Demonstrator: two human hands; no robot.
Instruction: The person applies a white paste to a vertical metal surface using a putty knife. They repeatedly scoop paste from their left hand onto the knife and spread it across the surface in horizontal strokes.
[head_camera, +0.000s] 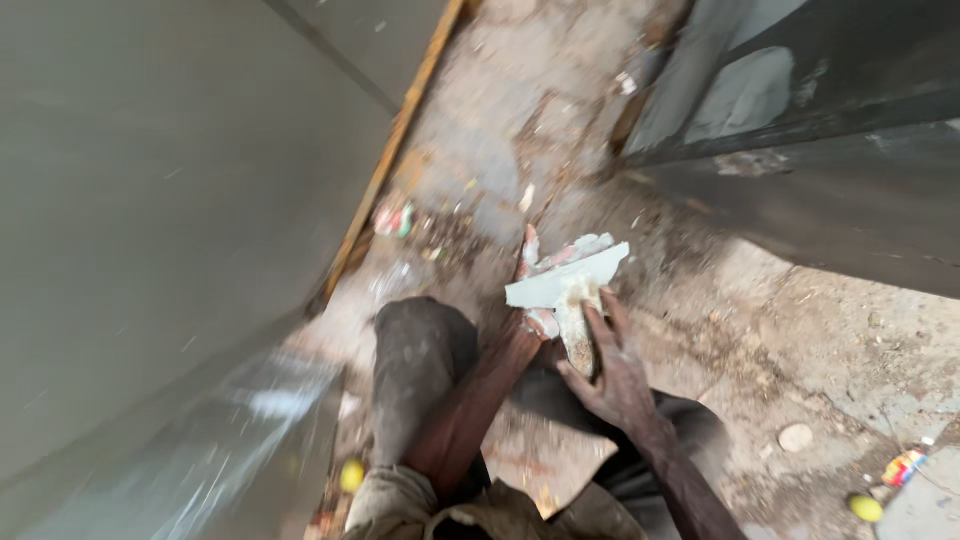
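Note:
My right hand (612, 372) grips the handle of a wide putty knife (566, 283), its pale blade smeared with white filler. My left hand (530, 300) reaches under the blade, its palm and fingers coated with white filler, touching the blade's underside. Both hands are held over my knees, above a dusty concrete floor (800, 340). The frame is blurred by motion.
A large grey panel (150, 200) with an orange edge fills the left. A dark metal door or frame (820, 130) with pale filler patches stands at the upper right. Litter, a flat stone (796, 437) and small yellow round things (866, 508) lie on the floor.

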